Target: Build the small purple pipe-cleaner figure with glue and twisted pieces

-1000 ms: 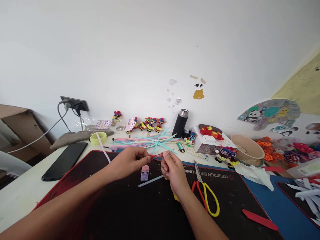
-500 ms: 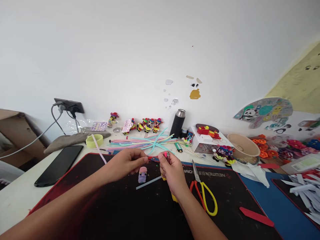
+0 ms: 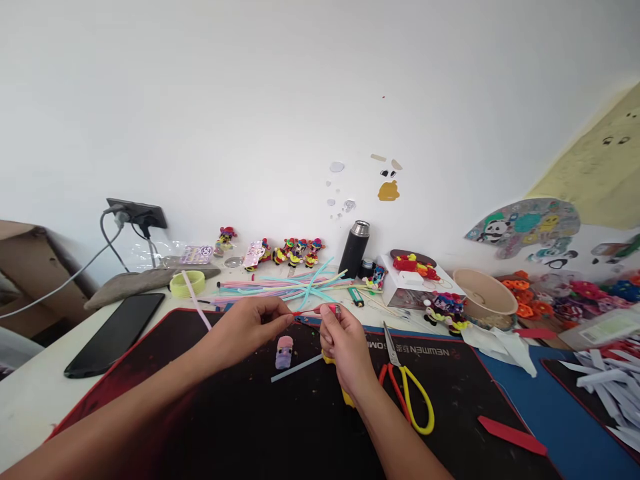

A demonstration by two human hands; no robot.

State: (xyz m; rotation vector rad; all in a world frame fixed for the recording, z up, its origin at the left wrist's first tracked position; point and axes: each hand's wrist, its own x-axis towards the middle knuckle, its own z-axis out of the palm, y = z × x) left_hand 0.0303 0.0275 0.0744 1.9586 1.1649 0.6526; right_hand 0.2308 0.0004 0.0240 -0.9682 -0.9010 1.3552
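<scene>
Between the fingertips of my left hand [image 3: 260, 323] is one end of a thin red cord [image 3: 306, 311], which stretches across to my right hand [image 3: 345, 343]. My right hand is closed around what looks like a small red lighter [image 3: 337, 310] with a metal top. Most of that lighter is hidden by the thumb and fingers. Below the hands, a small pink and purple fuzzy figure [image 3: 284, 353] lies on the black mat [image 3: 240, 427]. Beside it a pale blue strip [image 3: 297, 369] runs toward my right hand. A yellow object [image 3: 347, 397] shows partly from under my right wrist.
Scissors [image 3: 407, 393] with red and yellow handles lie right of my right hand, near a red strip [image 3: 513, 435]. Behind the mat are pastel pipe cleaners [image 3: 280, 288], a black flask [image 3: 354, 250] and a white box [image 3: 425, 287]. A phone [image 3: 115, 333] lies at left.
My hands hold nearly the same pose, and the red cord between them shows more clearly now. The whole view has shifted slightly.
</scene>
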